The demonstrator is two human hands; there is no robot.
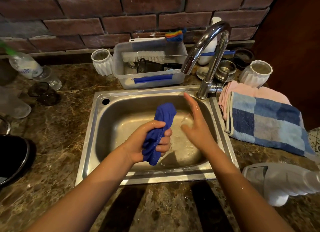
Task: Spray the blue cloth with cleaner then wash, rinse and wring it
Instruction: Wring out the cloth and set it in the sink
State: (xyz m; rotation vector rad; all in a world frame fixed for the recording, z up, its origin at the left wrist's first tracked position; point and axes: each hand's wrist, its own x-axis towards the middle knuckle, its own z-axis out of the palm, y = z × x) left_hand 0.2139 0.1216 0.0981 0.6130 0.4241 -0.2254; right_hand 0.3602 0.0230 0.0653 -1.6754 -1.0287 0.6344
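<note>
Where the head camera looks down over the steel sink, the blue cloth shows as a deep royal-blue bundle, wet, creased and squeezed into a thick roll. It sits above the middle of the basin, clear of the bottom, with small drops falling from its lower end. Its long axis runs up and away from the person, tilted slightly right: the lower end hangs near the front wall of the sink, and the upper, looser end points toward the back, in the direction of the faucet. The left hand grips the roll around its middle, fingers curled tightly and pressed together around the fabric, thumb across the top. The right hand is just beside the cloth but apart from it, wet, its fingers straight and spread, holding nothing. A checked blue towel lies on the counter right of the sink.
</note>
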